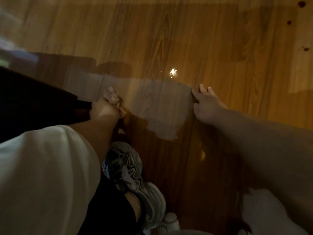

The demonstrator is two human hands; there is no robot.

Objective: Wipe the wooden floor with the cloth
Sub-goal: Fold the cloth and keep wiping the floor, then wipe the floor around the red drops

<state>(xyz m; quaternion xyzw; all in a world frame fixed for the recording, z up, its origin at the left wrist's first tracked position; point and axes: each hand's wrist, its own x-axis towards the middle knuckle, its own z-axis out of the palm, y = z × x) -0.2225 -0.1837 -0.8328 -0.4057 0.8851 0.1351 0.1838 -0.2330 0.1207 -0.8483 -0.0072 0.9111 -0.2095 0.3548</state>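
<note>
The glossy wooden floor [177,39] fills the view, with a bright light spot reflected near the middle. My left hand [105,111] grips a small bunched pale cloth [112,97], held low at the floor left of centre. My right hand [205,104] reaches out to the right of it, fingers spread and straight, fingertips touching the floor boards. Nothing is in the right hand.
My shoe [130,173] stands on the floor below the left hand. A dark piece of furniture or fabric [33,99] lies at the left. Several dark red spots [301,5] mark the floor at the top right. A small white object [171,221] sits at the bottom.
</note>
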